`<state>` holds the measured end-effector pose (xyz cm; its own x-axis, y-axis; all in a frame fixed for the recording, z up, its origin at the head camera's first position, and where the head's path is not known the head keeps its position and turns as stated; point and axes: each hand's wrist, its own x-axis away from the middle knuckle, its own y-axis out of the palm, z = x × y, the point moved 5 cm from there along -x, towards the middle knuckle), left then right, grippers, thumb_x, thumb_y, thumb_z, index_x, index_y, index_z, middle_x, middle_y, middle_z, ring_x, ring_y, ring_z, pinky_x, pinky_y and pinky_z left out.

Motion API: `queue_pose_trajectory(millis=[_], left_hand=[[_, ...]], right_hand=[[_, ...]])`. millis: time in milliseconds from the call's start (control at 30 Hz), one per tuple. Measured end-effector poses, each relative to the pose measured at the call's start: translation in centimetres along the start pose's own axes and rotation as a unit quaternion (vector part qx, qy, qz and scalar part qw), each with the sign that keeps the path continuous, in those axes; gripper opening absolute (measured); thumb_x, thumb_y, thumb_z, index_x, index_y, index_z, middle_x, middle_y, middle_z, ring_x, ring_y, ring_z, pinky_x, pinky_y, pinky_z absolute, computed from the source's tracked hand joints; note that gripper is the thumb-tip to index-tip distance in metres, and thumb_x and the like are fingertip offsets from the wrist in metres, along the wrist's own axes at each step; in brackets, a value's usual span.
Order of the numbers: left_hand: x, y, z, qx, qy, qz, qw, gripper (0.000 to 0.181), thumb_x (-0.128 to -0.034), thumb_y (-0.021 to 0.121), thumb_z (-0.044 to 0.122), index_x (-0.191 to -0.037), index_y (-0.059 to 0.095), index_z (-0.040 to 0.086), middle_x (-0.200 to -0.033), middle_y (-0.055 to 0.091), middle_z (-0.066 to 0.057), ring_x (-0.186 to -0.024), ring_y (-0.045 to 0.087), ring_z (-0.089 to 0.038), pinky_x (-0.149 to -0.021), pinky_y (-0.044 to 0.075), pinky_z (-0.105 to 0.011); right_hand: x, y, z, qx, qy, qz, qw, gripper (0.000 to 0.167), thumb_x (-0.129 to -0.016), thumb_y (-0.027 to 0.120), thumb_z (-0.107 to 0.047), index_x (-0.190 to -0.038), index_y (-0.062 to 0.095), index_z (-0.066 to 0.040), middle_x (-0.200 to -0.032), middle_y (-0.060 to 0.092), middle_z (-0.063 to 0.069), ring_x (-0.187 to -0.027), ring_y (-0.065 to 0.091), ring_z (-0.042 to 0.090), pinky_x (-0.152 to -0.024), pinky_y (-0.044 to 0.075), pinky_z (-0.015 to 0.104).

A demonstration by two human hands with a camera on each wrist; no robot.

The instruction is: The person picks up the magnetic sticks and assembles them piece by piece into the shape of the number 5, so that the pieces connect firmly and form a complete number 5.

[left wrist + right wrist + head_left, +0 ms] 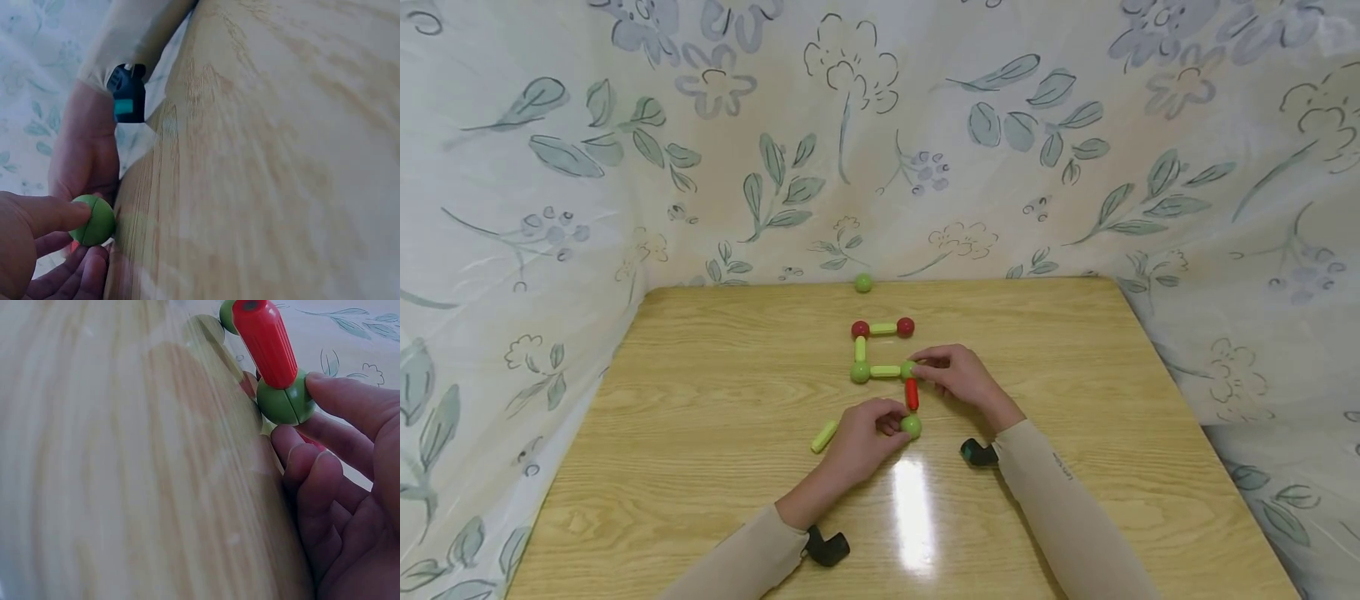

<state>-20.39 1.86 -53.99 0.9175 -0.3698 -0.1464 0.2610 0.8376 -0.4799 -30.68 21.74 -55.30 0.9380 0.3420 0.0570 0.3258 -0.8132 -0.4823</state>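
Observation:
My left hand (865, 437) pinches a green ball (911, 427) between thumb and fingers. In the left wrist view the thumb presses this ball (95, 220), which has a seam. Just beyond it lies a red rod (912, 395), its far end on another green ball (908, 370). My right hand (958, 375) pinches that second ball, seen in the right wrist view with the red rod (267, 347) standing out from it. The rod's near end looks bare there. From the second ball a yellow-green rod (885, 372) runs left to a green corner ball (860, 372).
The joined shape continues up through a yellow-green rod (861, 349) to a red ball (860, 330), then across another rod (883, 329) to a second red ball (906, 327). A loose rod (823, 437) lies left of my left hand. One green ball (863, 283) sits at the wooden table's (722, 350) back edge.

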Motion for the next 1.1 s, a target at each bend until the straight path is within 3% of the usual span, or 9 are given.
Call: queue_pose_trajectory(millis=[333, 867, 1100], left_hand=[[-0.5, 0.0, -0.3, -0.012, -0.024, 0.001, 0.9996, 0.021, -0.0926, 0.088, 0.009, -0.110, 0.078, 0.013, -0.096, 0.073, 0.004, -0.084, 0.068, -0.008, -0.076, 0.059, -0.027], [-0.8, 0.0, -0.1, -0.024, -0.029, 0.002, 0.9993, 0.020, -0.0934, 0.088, 0.011, -0.111, 0.077, 0.013, -0.098, 0.073, 0.005, -0.083, 0.068, -0.008, -0.075, 0.058, -0.026], [-1.2, -0.1, -0.1, -0.026, -0.017, 0.003, 0.9995, 0.019, -0.0934, 0.088, 0.012, -0.110, 0.077, 0.013, -0.097, 0.074, 0.004, -0.081, 0.068, -0.008, -0.073, 0.058, -0.027]], right_hand=[[0.0, -0.1, -0.1, 0.000, -0.003, 0.000, 1.0000, 0.032, -0.100, 0.081, -0.040, -0.126, 0.082, -0.020, -0.097, 0.077, 0.001, -0.062, 0.060, 0.021, -0.057, 0.052, 0.032], [0.0, 0.0, 0.0, 0.001, 0.002, -0.001, 1.0000, 0.030, -0.101, 0.080, -0.041, -0.126, 0.082, -0.023, -0.099, 0.077, 0.000, -0.063, 0.061, 0.021, -0.058, 0.052, 0.032], [-0.1, 0.0, 0.0, 0.001, -0.001, -0.001, 1.0000, 0.034, -0.102, 0.079, -0.041, -0.129, 0.081, -0.021, -0.099, 0.076, 0.001, -0.062, 0.060, 0.020, -0.056, 0.051, 0.031]])
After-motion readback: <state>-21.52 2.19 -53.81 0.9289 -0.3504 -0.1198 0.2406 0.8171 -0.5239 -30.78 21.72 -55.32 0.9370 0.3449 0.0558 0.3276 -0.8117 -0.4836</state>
